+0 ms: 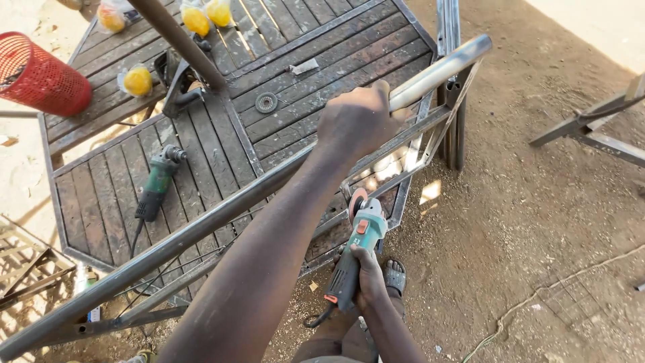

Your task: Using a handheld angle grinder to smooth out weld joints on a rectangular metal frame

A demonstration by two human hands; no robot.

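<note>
left hand [356,121] grips steel pipe [430,74] above metal frame [403,144]; right hand [366,275] clutches angle grinder [356,252] below, disc up; risk: disc may snag frame edge and kick if pipe slips

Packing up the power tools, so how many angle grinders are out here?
2. One angle grinder is gripped in the right hand; a second grinder lies on the metal table, left side. Others may be hidden.

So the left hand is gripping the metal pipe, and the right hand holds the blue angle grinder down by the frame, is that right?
Not quite. The grinder in the right hand is green, not blue, as the head view shows. The rest holds: the left hand grips the metal pipe, and the grinder sits low by the frame.
</note>
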